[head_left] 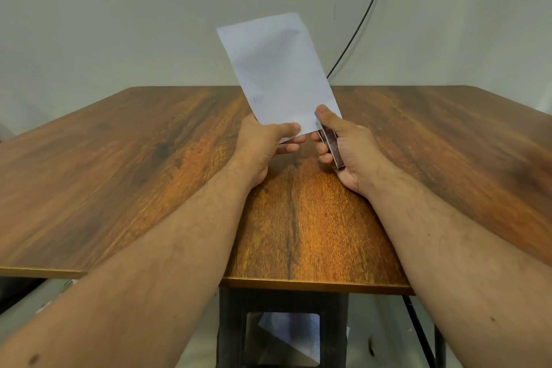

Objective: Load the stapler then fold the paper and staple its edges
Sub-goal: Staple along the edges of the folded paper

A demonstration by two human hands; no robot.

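Both forearms reach over table point(119, 176). L hand point(263, 143) pinches folded paper point(277, 69) bottom edge, held upright; R hand point(343, 143) grips stapler point(331, 143) at paper's lower right corner.

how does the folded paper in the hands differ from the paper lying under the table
The folded paper is held up above the table, pinched by the left hand at its lower edge, while the stapler in the right hand meets its corner. The paper on the floor lies loose, seen through the table frame. The held one faces the camera nearly blank; the floor one shows faint print. Both are white.
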